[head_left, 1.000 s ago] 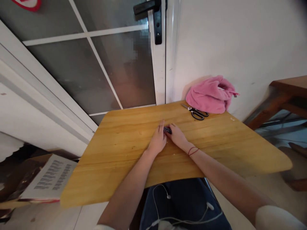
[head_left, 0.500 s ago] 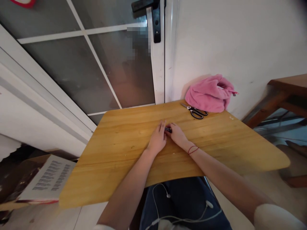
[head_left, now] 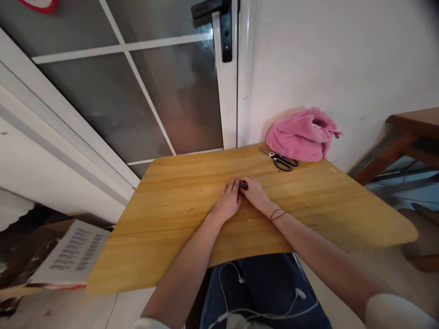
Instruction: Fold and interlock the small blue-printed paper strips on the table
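A small dark object with faint light marks [head_left: 243, 185] shows between my two hands over the middle of the wooden table [head_left: 164, 201]; its kind is too small to make out. My right hand [head_left: 254, 193] is closed around it from the right, fingers curled. From the left, my left hand [head_left: 229, 200] meets it with the fingers bent and close together, touching its left end. The fingertips of both hands partly hide the object. Farther back on the table, black-handled scissors [head_left: 283, 161] lie beside a crumpled pink plush cloth [head_left: 302, 136].
A glazed door with a black handle [head_left: 226, 39] stands behind the table, beside a white wall. A cardboard box with a printed flap [head_left: 73, 251] is on the floor at left. White earphones [head_left: 300, 294] lie on my lap. Brown wooden furniture [head_left: 408, 132] stands at right.
My left hand's fingers have drawn in and bent more, moving slightly right against the dark object. My right hand keeps its grip. The view has shifted a little.
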A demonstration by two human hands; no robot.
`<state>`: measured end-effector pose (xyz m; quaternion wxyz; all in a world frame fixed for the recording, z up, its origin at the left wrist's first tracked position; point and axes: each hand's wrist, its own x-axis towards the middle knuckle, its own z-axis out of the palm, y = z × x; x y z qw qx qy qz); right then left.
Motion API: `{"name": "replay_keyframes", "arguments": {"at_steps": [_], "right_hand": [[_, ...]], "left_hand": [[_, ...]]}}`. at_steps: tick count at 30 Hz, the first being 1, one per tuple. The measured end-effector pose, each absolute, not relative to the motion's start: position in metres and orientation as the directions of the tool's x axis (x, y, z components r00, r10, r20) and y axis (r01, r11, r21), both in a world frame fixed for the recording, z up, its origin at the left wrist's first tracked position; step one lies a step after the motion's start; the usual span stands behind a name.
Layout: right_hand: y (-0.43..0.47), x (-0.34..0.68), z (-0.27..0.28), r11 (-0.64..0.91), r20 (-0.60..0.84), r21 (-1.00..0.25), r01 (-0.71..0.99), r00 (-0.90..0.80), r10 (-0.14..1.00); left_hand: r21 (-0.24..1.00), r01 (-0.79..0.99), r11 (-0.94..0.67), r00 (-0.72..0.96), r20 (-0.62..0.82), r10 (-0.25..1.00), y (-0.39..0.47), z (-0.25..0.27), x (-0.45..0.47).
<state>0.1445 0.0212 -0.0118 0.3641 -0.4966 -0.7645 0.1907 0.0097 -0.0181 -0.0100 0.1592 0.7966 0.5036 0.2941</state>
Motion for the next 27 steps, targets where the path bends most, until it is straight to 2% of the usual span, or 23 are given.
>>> {"name": "replay_keyframes", "arguments": {"at_steps": [9, 15, 18, 21, 23, 25, 27], "right_hand": [[0.020, 0.143, -0.011, 0.441, 0.375, -0.650, 0.618, -0.244, 0.894], [0.022, 0.144, -0.012, 0.435, 0.368, -0.655, 0.618, -0.242, 0.898], [0.020, 0.144, -0.008, 0.403, 0.350, -0.690, 0.601, -0.212, 0.913], [0.014, 0.143, 0.000, 0.421, 0.413, -0.733, 0.534, -0.141, 0.899], [0.009, 0.142, 0.004, 0.492, 0.496, -0.711, 0.503, -0.138, 0.857], [0.006, 0.140, 0.006, 0.555, 0.550, -0.669, 0.494, -0.173, 0.817], [0.003, 0.137, 0.006, 0.589, 0.567, -0.648, 0.483, -0.212, 0.796]], "left_hand": [[0.666, 0.616, -0.421, 0.261, 0.332, 0.906, -0.013, -0.015, 0.008], [0.599, 0.677, -0.428, 0.323, 0.282, 0.904, -0.017, -0.010, 0.009], [0.654, 0.621, -0.431, 0.337, 0.273, 0.901, -0.017, -0.009, 0.008], [0.826, 0.430, -0.364, 0.164, 0.325, 0.931, -0.015, -0.006, 0.010], [0.951, 0.161, -0.264, 0.029, 0.263, 0.964, -0.014, -0.002, 0.013], [0.979, -0.158, -0.125, 0.025, 0.131, 0.991, -0.015, 0.003, 0.017], [0.918, -0.397, -0.003, 0.058, 0.029, 0.998, -0.017, 0.006, 0.019]]}}
